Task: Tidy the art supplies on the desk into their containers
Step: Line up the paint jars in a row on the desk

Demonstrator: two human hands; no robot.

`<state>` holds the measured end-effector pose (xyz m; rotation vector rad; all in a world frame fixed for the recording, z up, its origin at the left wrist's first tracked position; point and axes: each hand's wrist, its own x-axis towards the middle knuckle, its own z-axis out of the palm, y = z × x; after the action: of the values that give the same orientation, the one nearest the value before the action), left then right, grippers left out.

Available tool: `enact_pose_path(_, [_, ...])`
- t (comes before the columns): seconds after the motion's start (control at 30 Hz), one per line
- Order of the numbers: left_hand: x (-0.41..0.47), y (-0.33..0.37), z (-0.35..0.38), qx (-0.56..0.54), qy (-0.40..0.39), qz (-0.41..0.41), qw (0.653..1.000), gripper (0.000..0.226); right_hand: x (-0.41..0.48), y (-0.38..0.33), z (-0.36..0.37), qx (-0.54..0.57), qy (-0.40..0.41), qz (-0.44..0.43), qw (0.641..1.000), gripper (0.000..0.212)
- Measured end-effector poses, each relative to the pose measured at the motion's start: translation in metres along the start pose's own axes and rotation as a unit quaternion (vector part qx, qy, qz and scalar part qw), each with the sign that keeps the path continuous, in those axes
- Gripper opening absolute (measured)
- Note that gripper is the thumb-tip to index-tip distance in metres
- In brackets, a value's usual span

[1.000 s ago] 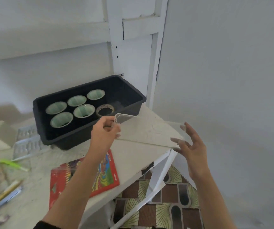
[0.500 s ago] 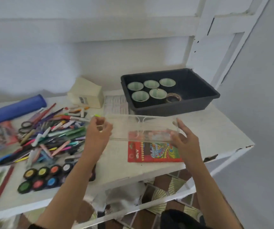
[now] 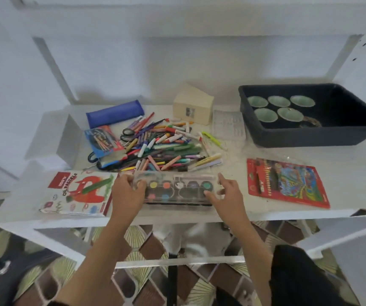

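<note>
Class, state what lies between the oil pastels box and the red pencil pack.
Head view: the paint set under a clear lid, held at its ends by the left hand and right hand.

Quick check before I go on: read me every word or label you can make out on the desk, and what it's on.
"OIL PASTELS": on the white box at the desk's front left.
Red logo on that same box: too blurred to read.
Cream box: dark printed label, too small to read.
Red pack and blue pack: print too blurred to read.
Paint set: no legible lettering.
</note>
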<state>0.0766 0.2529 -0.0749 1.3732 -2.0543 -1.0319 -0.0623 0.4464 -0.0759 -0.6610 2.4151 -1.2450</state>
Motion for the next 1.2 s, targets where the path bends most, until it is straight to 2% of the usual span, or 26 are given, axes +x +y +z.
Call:
enact_pose_path(0.17, [0.001, -0.011, 0.002, 0.098, -0.015, -0.020, 0.995, 0.029, -0.003, -0.002, 0.015, -0.089, 0.001, 0.024, 0.996, 0.069])
enact_pose_path(0.43, [0.009, -0.018, 0.004, 0.091, -0.027, -0.018, 0.995, 0.034, -0.001, -0.008, 0.018, -0.154, -0.007, 0.042, 0.987, 0.067])
enact_pose_path(0.53, [0.011, -0.028, 0.001, 0.070, -0.036, -0.003, 0.997, 0.038, -0.002, -0.006, 0.017, -0.120, -0.003, 0.055, 0.991, 0.068])
enact_pose_path(0.63, [0.011, -0.032, 0.001, -0.004, -0.048, -0.018, 0.999, 0.039, -0.004, 0.000, 0.020, -0.054, 0.012, 0.070, 0.996, 0.074])
enact_pose_path(0.73, [0.006, -0.032, 0.001, -0.056, -0.029, -0.044, 0.997, 0.052, -0.008, 0.007, 0.024, 0.002, 0.051, 0.087, 0.995, 0.080])
enact_pose_path(0.8, [0.002, -0.033, 0.002, -0.084, -0.009, -0.074, 0.994, 0.060, -0.012, 0.011, 0.025, 0.035, 0.081, 0.101, 0.991, 0.074])
enact_pose_path(0.87, [0.000, -0.035, 0.003, -0.090, 0.006, -0.090, 0.992, 0.059, -0.013, 0.014, 0.027, 0.061, 0.100, 0.100, 0.988, 0.066])
enact_pose_path(1.03, [-0.002, -0.034, 0.003, -0.105, 0.031, -0.099, 0.989, 0.049, -0.021, 0.013, 0.044, 0.084, 0.168, 0.018, 0.982, 0.035])
enact_pose_path(1.2, [-0.009, -0.034, 0.011, -0.148, 0.077, -0.102, 0.981, 0.041, -0.018, 0.014, 0.047, 0.116, 0.188, 0.035, 0.975, 0.030])
